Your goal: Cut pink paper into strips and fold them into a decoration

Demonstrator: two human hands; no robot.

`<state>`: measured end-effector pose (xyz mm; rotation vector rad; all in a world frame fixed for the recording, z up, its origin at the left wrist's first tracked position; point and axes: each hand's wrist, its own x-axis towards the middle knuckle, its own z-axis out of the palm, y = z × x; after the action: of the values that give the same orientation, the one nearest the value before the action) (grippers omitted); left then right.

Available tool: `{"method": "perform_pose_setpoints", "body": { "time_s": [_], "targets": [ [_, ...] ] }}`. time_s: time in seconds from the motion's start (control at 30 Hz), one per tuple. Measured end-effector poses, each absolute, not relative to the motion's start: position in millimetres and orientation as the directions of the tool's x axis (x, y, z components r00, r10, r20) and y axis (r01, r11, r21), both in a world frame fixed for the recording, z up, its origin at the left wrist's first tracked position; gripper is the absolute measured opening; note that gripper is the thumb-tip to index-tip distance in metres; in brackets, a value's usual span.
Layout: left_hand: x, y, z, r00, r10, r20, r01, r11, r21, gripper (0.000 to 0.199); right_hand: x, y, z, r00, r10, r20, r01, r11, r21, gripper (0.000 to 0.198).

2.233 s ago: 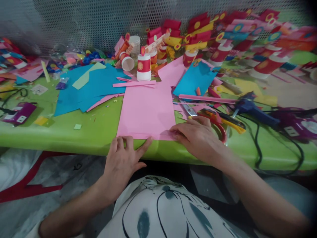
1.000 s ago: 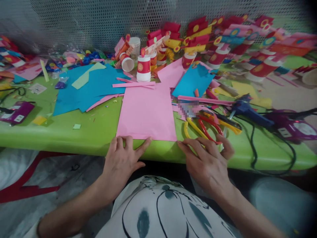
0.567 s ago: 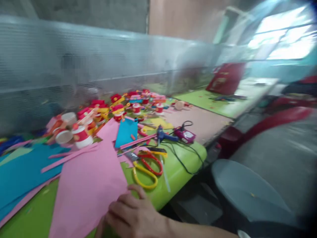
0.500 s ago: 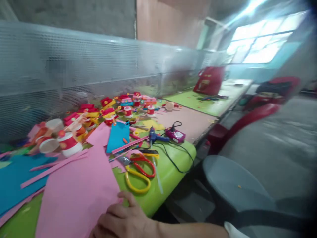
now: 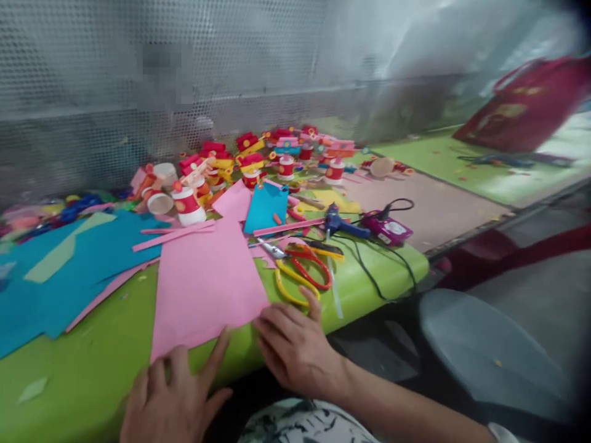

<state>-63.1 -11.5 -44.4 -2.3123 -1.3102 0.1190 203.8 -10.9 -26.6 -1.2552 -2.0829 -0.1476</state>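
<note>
A pink craft sheet (image 5: 207, 283) lies flat, its near edge close to the table's front edge. At its near left corner is my left hand (image 5: 170, 394), open with the fingers spread, the index finger reaching along the near edge. My right hand (image 5: 302, 351) rests fingertips on the near right corner, one finger raised apart from the others; its thumb side is partly hidden. Just beyond it lie scissors (image 5: 302, 271) with one red and one yellow handle. Thin pink strips (image 5: 175, 234) overlap the sheet's far left side.
Several decorated red-and-white cups (image 5: 188, 206) crowd the back. Blue sheets (image 5: 96, 264) are at left, a small blue sheet (image 5: 266, 209) beyond. A blue glue gun (image 5: 344, 223) and purple box (image 5: 388, 227) with black cord lie right. A grey stool (image 5: 489, 351) and red bag (image 5: 526, 107) stand farther right.
The view has swung left and down. My left hand has come into view at the sheet's near edge. My right hand remains at the near right corner, now showing more fully.
</note>
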Motion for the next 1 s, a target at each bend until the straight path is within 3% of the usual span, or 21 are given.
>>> {"method": "perform_pose_setpoints", "body": {
  "time_s": [0.1, 0.2, 0.27, 0.47, 0.63, 0.73, 0.83, 1.0],
  "targets": [
    [-35, -12, -8, 0.513, 0.857, 0.057, 0.759, -0.421, -0.497, 0.088, 198, -8, -19, -0.257, 0.74, 0.622, 0.827, 0.502, -0.256, 0.012],
    [-26, -16, 0, 0.456, 0.889, 0.04, 0.798, -0.389, -0.46, 0.091, 186, -4, -16, -0.358, 0.699, 0.619, 0.766, 0.599, -0.233, 0.027],
    [-26, -18, -1, 0.432, 0.901, 0.033, 0.824, -0.38, -0.421, 0.097, 180, -1, -21, -0.38, 0.706, 0.598, 0.765, 0.603, -0.226, 0.024],
    [-25, -17, 3, 0.409, 0.912, -0.039, 0.801, -0.379, -0.464, 0.103, 203, -7, -31, -0.26, 0.763, 0.592, 0.859, 0.463, -0.219, 0.023],
    [-24, -16, 1, 0.413, 0.91, -0.036, 0.801, -0.382, -0.461, 0.103, 216, -17, -15, -0.159, 0.705, 0.691, 0.877, 0.423, -0.229, 0.01],
    [-23, -16, 0, 0.411, 0.912, -0.008, 0.823, -0.374, -0.428, 0.108, 203, -10, -15, -0.281, 0.639, 0.716, 0.805, 0.563, -0.186, 0.022],
    [-24, -17, 3, 0.406, 0.914, 0.009, 0.834, -0.367, -0.412, 0.111, 191, 5, -27, -0.453, 0.635, 0.626, 0.74, 0.659, -0.132, 0.024],
    [-24, -27, -1, 0.354, 0.927, 0.125, 0.898, -0.299, -0.323, 0.104, 189, 14, -39, -0.486, 0.675, 0.556, 0.785, 0.616, -0.061, 0.032]
  ]
}}
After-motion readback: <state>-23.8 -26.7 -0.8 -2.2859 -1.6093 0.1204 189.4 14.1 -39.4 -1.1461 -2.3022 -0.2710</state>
